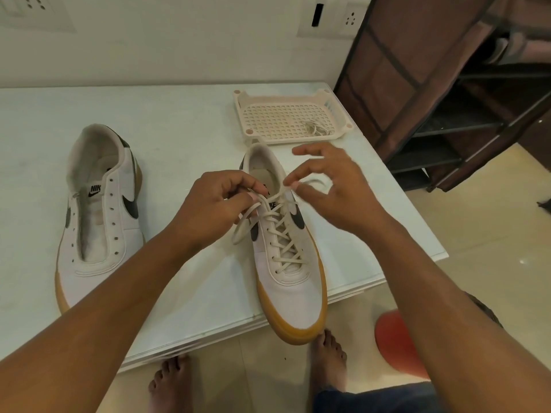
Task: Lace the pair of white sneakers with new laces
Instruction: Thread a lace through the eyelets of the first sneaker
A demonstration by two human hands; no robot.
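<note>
At nine o'clock from the middle of the table [185, 129] lies the unlaced sneaker [98, 222], eyelets bare, heel toward twelve. It is well apart from the work and is judged to be the second half of the job.

The left hand [208, 207] sits just at ten o'clock of the laced sneaker [293, 296]. Its fingers are curled and pressed together, pinching the lace [283, 234] where a loop [243, 225] hangs off toward seven o'clock. The laced sneaker stands at the table's near edge, toe toward six and overhanging it, with crossings running up every visible eyelet.

The right hand [331, 192], at one o'clock of the tongue, pinches the other lace end between thumb and forefinger, the remaining fingers spread upward.

The step looks to be the tying of the bow. To do it well, the person should hold the left loop firm at its base, wrap the right end close against the tongue, and draw both sides evenly so the crossings below do not slacken. Pulling toward three and nine o'clock rather than upward should stop the shoe from tipping off the edge.

At one o'clock, near the far corner, the basket [247, 114] holds a spare lace [317, 128], bunched.
</note>
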